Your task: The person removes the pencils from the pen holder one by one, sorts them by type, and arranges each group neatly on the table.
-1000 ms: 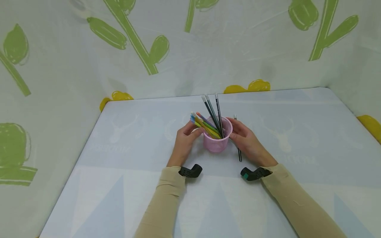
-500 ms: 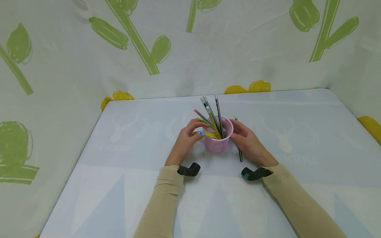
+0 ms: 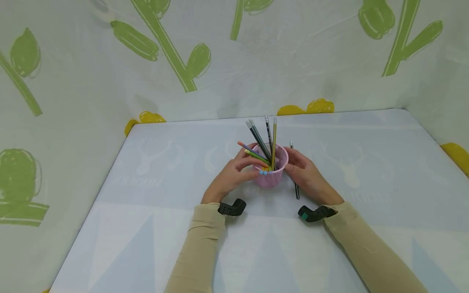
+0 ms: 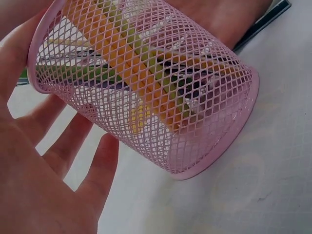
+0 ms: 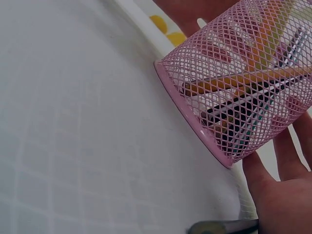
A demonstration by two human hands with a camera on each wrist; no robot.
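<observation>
A pink mesh pencil cup (image 3: 269, 182) stands upright on the table between both hands. My left hand (image 3: 230, 177) is at its left side, thumb and forefinger by the blue-tipped pencils (image 3: 264, 173) at the front rim. In the left wrist view its other fingers curve along the mesh. My right hand (image 3: 307, 178) holds the cup's right side, its fingers behind the wall. Dark pencils (image 3: 258, 136) and a yellow pencil (image 3: 274, 140) rise from the cup. An orange-tipped pencil (image 3: 246, 146) leans left over the rim, beside a green one.
One loose dark pencil (image 3: 296, 192) lies on the table (image 3: 183, 171) just right of the cup, partly under the right hand. A pale curtain (image 3: 293, 61) with green plant prints hangs behind the table.
The blue-tipped pencils have shifted from the cup's left to its front rim. The yellow pencil has swung upright to the right. My left hand has edged right; the right hand stays.
</observation>
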